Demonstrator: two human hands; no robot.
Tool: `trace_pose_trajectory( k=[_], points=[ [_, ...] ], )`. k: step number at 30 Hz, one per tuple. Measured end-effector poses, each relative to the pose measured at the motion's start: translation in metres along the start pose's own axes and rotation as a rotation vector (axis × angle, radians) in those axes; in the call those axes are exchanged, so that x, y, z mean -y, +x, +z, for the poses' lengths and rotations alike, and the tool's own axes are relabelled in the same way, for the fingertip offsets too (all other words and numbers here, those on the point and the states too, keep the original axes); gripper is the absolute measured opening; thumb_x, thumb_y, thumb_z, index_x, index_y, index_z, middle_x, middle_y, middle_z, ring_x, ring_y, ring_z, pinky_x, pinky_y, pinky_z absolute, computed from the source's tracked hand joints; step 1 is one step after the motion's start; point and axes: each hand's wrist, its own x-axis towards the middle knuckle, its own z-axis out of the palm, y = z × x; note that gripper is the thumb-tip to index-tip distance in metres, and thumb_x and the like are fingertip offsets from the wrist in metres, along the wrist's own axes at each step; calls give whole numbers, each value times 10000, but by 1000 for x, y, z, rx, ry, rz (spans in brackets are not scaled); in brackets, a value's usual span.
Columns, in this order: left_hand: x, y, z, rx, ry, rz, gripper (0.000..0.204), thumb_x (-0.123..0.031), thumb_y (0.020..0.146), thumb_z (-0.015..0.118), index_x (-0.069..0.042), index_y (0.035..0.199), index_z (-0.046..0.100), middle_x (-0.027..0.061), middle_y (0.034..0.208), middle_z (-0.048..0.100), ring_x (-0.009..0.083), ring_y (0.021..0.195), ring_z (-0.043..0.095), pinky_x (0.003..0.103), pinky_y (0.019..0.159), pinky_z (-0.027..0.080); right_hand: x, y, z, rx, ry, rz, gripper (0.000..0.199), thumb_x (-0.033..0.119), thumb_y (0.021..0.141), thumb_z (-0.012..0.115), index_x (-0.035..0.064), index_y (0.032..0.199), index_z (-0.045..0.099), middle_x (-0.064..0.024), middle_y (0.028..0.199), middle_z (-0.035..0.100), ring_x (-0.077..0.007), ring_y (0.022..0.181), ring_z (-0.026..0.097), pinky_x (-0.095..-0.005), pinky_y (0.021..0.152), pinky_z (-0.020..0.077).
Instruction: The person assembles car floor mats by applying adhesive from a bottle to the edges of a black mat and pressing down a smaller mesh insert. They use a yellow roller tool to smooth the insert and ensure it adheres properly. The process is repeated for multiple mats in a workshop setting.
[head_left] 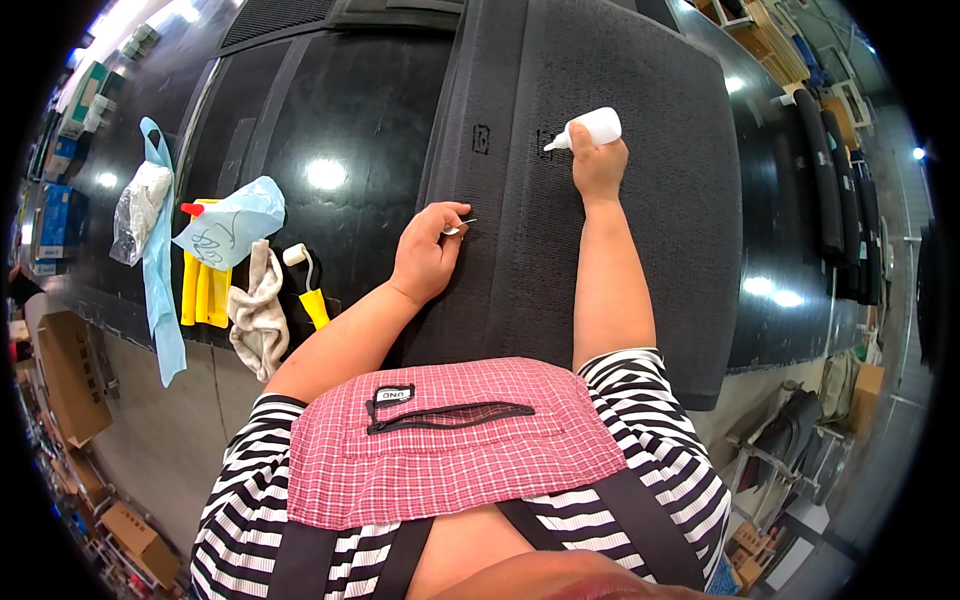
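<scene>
My right hand (pixel 600 168) is closed round a white squeeze bottle (pixel 606 124). The bottle is tipped over, its thin nozzle pointing left, close to a small square of dark marks (pixel 545 143) on a ribbed black mat (pixel 650 250). A similar mark (pixel 481 139) lies further left on the mat. Over the mat's left part, my left hand (pixel 430 250) pinches a small, pale, pointed thing (pixel 452 230); its kind is too small to make out. Whether the nozzle touches the mat cannot be told.
Left on the glossy black table (pixel 350 110) lie a light blue bag (pixel 240 220), a yellow tray (pixel 205 290), a crumpled cloth (pixel 262 310), a small yellow-handled roller (pixel 312 300), a blue strip (pixel 160 250) and clear plastic wrap (pixel 140 210). Dark rolls (pixel 840 190) stand at the right.
</scene>
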Motion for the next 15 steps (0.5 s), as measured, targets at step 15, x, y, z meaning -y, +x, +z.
trace_pose_trajectory(
  k=[15],
  points=[
    [-5, 0, -1, 5, -15, -28, 140, 54, 887, 661, -34, 948, 570, 141, 1119, 719, 297, 935, 688, 369, 833, 548, 18, -9, -12, -97, 238, 58, 337, 340, 913, 688, 12, 979, 729, -106, 957, 753, -241, 914, 720, -372, 833, 539]
  ],
)
